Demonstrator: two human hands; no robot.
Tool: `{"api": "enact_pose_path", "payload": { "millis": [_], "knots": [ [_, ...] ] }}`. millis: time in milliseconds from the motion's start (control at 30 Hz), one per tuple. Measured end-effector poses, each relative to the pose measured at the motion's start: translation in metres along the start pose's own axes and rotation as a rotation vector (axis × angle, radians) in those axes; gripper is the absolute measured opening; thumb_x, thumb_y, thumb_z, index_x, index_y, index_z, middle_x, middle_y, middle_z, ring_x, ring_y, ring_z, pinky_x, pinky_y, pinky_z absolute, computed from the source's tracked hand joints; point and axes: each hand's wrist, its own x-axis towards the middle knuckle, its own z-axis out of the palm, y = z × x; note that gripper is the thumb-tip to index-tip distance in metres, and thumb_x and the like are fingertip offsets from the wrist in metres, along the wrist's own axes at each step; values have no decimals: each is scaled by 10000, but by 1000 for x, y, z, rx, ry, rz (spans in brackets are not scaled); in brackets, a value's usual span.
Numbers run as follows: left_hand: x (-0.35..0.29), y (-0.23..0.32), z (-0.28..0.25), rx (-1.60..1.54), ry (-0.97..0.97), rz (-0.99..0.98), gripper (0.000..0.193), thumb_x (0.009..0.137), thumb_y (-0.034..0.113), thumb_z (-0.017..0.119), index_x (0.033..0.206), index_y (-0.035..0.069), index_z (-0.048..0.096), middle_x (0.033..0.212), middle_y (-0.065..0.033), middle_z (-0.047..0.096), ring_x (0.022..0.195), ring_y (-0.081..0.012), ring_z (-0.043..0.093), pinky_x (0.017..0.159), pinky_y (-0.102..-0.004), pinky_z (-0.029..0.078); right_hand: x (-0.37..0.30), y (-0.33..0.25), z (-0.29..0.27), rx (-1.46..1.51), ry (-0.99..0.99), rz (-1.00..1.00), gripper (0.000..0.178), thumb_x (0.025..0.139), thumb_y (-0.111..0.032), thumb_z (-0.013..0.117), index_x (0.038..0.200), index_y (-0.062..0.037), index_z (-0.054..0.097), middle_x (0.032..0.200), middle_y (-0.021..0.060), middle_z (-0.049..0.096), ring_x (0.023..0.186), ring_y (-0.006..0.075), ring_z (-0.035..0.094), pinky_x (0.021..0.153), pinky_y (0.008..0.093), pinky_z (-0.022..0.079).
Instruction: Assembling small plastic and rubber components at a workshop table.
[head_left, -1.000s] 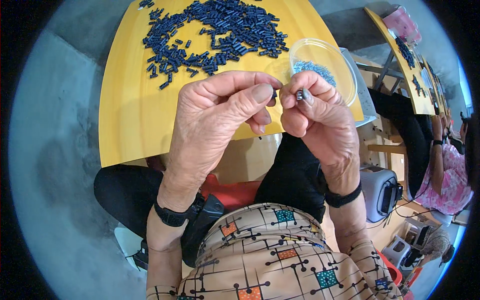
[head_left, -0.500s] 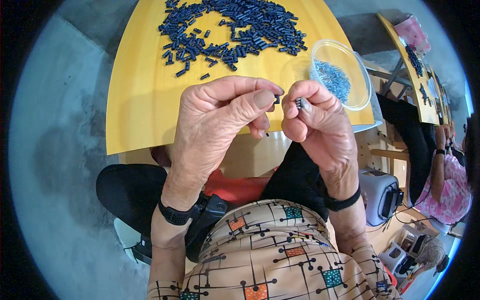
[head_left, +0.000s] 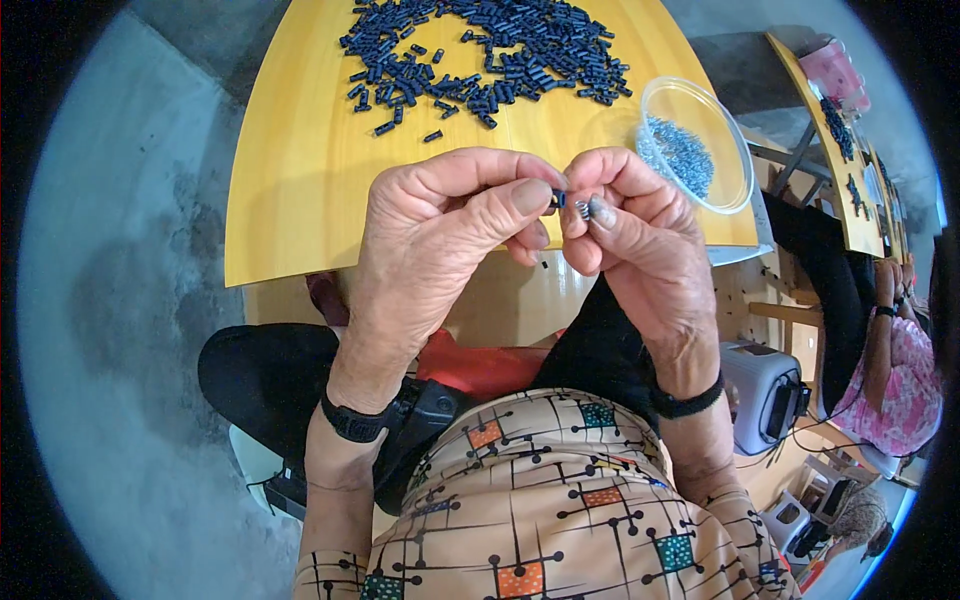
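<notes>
My left hand pinches a small black plastic piece between thumb and forefinger, one end of it showing toward the right. Close beside it, my right hand grips a tiny metal coil spring between thumb and fingertips. The two hands meet at the fingertips, above the table's near edge. Whether the spring touches the black piece I cannot make out. Most of the black piece is hidden by my left fingers.
A heap of small black cylindrical pieces spreads over the far part of the yellow table. To the right stands a round clear tub of small springs. Another person sits at a further table on the right.
My right hand has brought the spring left, close to the black piece, and more of its coil shows. The table and its contents have shifted slightly right and up in view.
</notes>
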Motion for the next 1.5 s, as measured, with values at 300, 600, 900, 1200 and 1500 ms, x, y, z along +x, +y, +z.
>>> {"api": "enact_pose_path", "payload": {
  "millis": [300,600,900,1200,1500],
  "knots": [
    [-1,-2,-1,-12,41,3,207,821,141,613,950,-20,616,761,-63,612,585,-99,540,513,-223,444,-1,3,-1,-16,39,-27,176,864,-123,545,1002,-21,583,810,17,594,658,58,538,612,163,438],
    [-6,-5,1,-133,82,-59,214,806,170,634,917,-12,622,744,-71,613,561,-104,551,480,-215,467,-1,6,2,20,115,-93,144,822,-102,596,945,-27,598,825,41,623,651,76,565,564,190,449],
    [-5,-7,1,-169,71,-77,206,801,139,643,916,-32,630,734,-64,621,598,-103,585,527,-214,502,-1,11,8,63,147,-88,141,830,-103,587,944,-22,602,824,55,629,635,82,566,548,183,452],
    [-6,-7,1,-17,114,-4,211,809,169,632,897,-22,627,735,-75,621,560,-108,562,494,-219,473,-5,2,13,-217,185,-99,266,847,-100,560,1095,-3,558,768,43,619,591,69,547,546,176,444],
    [-7,-8,4,70,41,57,183,811,143,627,879,-27,630,718,-70,611,554,-104,551,495,-224,466,-5,3,14,-329,175,-113,289,834,-87,563,1108,2,548,713,18,601,564,53,518,528,165,413]
  ]
}}
